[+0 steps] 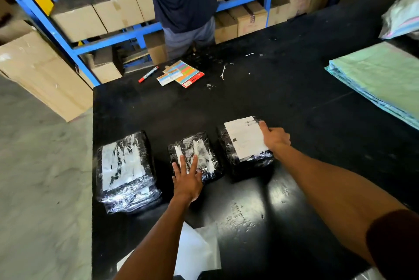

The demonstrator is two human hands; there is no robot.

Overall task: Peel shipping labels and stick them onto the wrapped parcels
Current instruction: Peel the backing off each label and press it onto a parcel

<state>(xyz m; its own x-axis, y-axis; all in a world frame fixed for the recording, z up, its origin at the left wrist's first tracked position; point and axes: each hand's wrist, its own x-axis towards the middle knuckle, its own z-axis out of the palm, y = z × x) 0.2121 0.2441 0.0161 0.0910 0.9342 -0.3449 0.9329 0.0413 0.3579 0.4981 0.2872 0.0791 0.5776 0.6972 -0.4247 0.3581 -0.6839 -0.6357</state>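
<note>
Parcels (pixel 196 157) – black, wrapped in glossy crinkled plastic film with bright glare. Shipping label (pixel 246 138) – matt white paper, lying flat. Counter (pixel 260 102) – black, smooth, semi-gloss, with scuffed reflections near the front. Shelving frame (pixel 45 21) blue painted metal, boxes (pixel 79 21) plain matt cardboard. Floor (pixel 43 166) dull, rough-looking concrete.

A: Where is room lying open?
B: The black table (pixel 283 102) is lying bare at twelve o'clock, beyond three wrapped parcels (pixel 195 157) sitting just beside one another.
A: Anything blocking?
B: A marker (pixel 148 74) and sticker cards (pixel 181 73) at eleven (loose scraps nearby), folded sheets (pixel 381 80) crowding two o'clock.
</note>
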